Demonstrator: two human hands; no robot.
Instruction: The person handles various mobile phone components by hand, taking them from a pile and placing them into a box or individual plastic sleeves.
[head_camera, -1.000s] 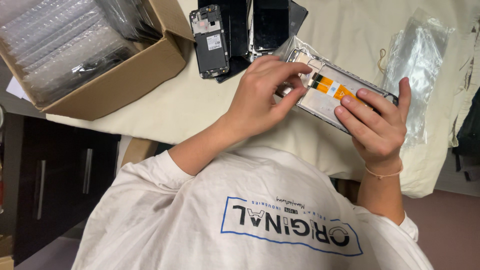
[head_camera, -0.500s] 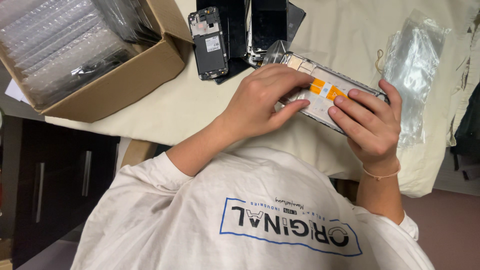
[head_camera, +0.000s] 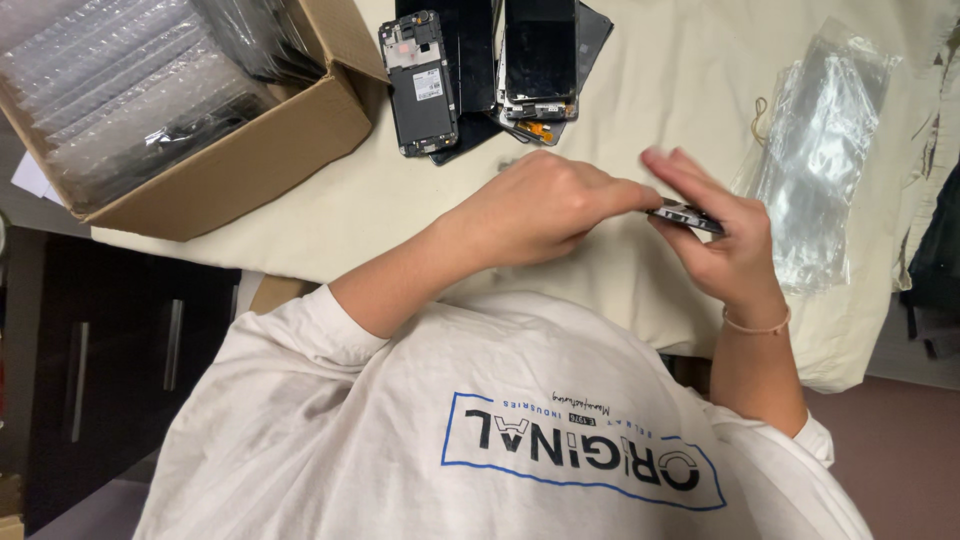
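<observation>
we keep the phone screen assembly (head_camera: 688, 215) pinched by its edges between left hand (head_camera: 545, 205) and right hand (head_camera: 725, 250), turning it gently, clear of the cream cloth (head_camera: 640, 90).

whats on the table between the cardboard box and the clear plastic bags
In the head view, a pile of dark phone screens on the cream cloth, with both hands nearer the person.
</observation>
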